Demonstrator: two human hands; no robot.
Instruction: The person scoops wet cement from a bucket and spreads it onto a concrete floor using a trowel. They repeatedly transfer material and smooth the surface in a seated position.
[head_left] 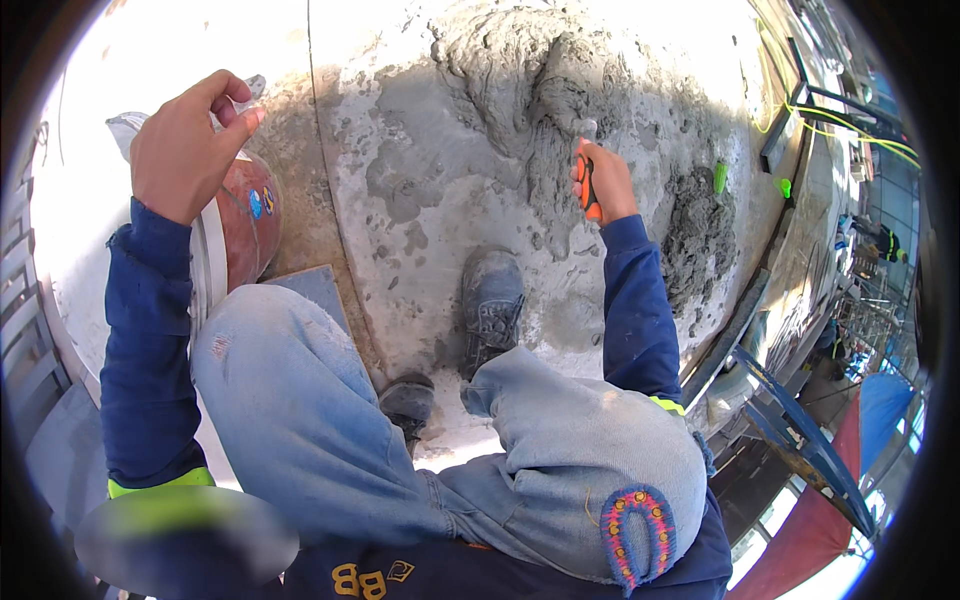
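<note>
Grips one orange-and-black-handled hand tool (588, 192) in the right hand (612, 180), with bent fingers wrapped firmly round the handle. Points the tool's short grey end away from the body, over the near part of one large, ridged heap of wet mortar (530, 70). Past that end, hard to separate tool from grey mud.

Holds the left hand (185, 150) well apart from the right, raised near one rounded reddish-brown container (248, 235) with two small stickers (261, 203). Curls the left fingers, bringing thumb and forefinger close together with a small gap between. Shows two pale grey pieces (124, 130), one at each side of this hand; impossible to say whether pinched or merely behind.

Bends two knees in faded blue jeans (300, 390), with one horseshoe-shaped pink-and-blue patch (638, 535) on the right leg. Sets two dark work boots (492, 300) on one mortar-splashed slab (400, 110). Wears two dark-blue sleeves (642, 320), each with one yellow-green band (667, 405). Beside the left knee, one flat grey board (318, 290).

Farther right, one darker mortar patch (700, 240) and, near it, two small bright green pieces (720, 178). Beyond, one blue metal frame (800, 440) and one red-and-blue sheet (835, 500).
</note>
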